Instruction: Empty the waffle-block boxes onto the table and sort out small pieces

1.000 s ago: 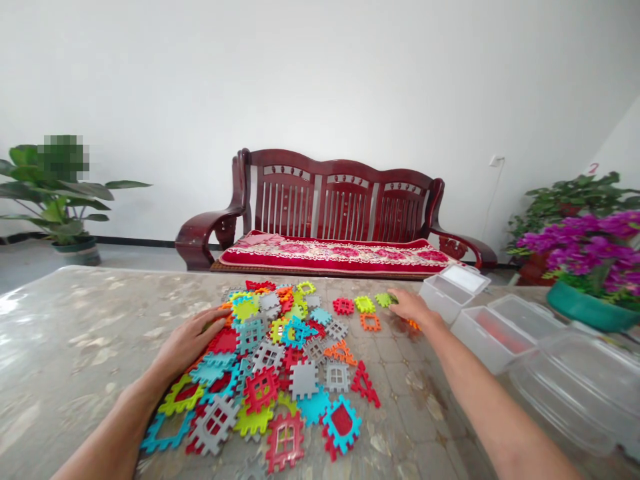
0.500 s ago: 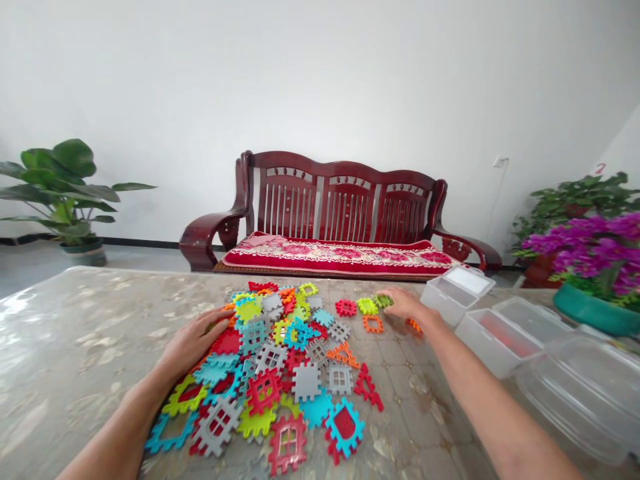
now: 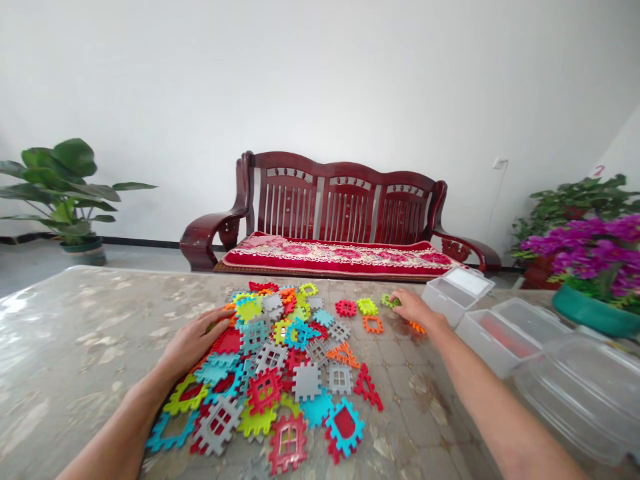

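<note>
A pile of toothed plastic building tiles (image 3: 306,381) in red, grey, blue, green, yellow and orange covers the middle of the table. My left hand (image 3: 197,337) rests against the pile's left edge, fingers stretched over the outer tiles; a bit of green shows beneath its fingers. To the right of the pile, my right hand (image 3: 413,308) has its fingertips closed on a small green tile (image 3: 387,300), partly hidden by them. Left of this hand lie a red tile (image 3: 346,308), a lime tile (image 3: 367,307) and an orange frame tile (image 3: 373,325). Another orange tile (image 3: 417,327) shows under my right wrist.
Clear plastic boxes (image 3: 493,347) stand open at the right, one with something red inside. Lids lie near them. A teal pot of purple flowers (image 3: 597,310) sits beyond. Behind the patterned table (image 3: 90,347) is a wooden bench (image 3: 345,200) with a red cushion.
My right hand has slid slightly to the right with the green tile, leaving a wider gap to the lime tile. My left hand stays where it was.
</note>
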A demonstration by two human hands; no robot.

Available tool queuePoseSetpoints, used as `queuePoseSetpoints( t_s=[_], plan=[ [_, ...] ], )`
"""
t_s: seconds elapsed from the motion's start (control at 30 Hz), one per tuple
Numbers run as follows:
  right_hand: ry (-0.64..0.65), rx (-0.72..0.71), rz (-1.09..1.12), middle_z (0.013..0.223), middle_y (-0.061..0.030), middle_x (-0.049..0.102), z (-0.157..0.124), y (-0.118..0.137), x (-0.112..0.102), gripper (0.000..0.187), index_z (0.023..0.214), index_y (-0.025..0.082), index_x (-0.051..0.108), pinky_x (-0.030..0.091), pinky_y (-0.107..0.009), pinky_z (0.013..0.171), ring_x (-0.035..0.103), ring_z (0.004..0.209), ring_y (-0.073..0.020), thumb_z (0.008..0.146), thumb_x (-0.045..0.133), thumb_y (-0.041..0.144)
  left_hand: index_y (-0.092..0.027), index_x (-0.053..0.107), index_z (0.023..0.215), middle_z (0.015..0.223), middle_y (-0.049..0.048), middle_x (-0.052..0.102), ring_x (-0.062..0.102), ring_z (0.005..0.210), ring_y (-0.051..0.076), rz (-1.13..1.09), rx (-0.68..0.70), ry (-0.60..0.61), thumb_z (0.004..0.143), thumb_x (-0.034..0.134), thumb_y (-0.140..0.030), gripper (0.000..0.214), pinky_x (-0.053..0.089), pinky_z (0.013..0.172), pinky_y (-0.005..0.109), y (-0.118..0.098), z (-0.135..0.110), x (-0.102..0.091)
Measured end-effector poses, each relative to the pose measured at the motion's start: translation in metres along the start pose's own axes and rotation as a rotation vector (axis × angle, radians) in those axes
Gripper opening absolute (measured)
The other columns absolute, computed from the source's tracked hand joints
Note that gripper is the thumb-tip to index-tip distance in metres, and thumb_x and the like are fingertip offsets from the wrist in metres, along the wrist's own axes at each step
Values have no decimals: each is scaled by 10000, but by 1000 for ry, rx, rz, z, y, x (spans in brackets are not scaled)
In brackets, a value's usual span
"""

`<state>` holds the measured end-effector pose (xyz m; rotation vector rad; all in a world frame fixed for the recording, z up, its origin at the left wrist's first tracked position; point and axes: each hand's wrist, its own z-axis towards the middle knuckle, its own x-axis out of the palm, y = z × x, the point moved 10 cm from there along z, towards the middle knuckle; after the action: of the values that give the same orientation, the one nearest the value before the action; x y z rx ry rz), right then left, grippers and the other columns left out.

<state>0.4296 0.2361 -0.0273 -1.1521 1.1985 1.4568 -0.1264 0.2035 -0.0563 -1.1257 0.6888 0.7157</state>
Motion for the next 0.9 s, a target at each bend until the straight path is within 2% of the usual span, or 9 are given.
queuePoseSetpoints(
  t_s=[0.17,0.43,0.53,0.7,0.9],
  plan=[
    [-23,37,4,1032,-65,733,-3,-7,-1,232,972,212,726,477,-298,836,657,965,-240,752,655,200,-259,701,1221,1379,59,633,576,1270,288,-21,24,-9,868,395,-706,647,396,1135,427,-3,0,-1],
    [-71,78,66,969,-40,744,-2,-21,-11,177,907,223,718,469,-265,782,664,894,-204,765,628,167,-258,709,1212,1368,57,641,589,1253,287,-21,32,-20,868,402,-709,645,414,1123,417,-4,0,-2],
    [-86,88,94,993,-38,747,-4,-30,-16,202,933,226,710,479,-271,809,665,914,-209,755,635,167,-254,706,1214,1368,64,639,585,1257,290,-28,27,-17,862,401,-721,659,404,1130,426,-2,0,-1],
    [-75,85,134,1051,-57,747,-6,-35,-10,321,1014,204,700,497,-290,866,671,970,-222,719,611,113,-256,703,1218,1371,65,637,581,1262,292,-25,23,-12,860,393,-727,668,396,1134,432,-1,0,-1],
    [-67,39,139,1338,-110,635,-1,-22,-5,526,1289,174,596,450,-335,1012,608,1183,-241,763,593,165,-254,710,1208,1362,65,644,591,1252,291,-19,20,-21,855,400,-729,668,413,1122,424,0,0,-1]
  ],
)
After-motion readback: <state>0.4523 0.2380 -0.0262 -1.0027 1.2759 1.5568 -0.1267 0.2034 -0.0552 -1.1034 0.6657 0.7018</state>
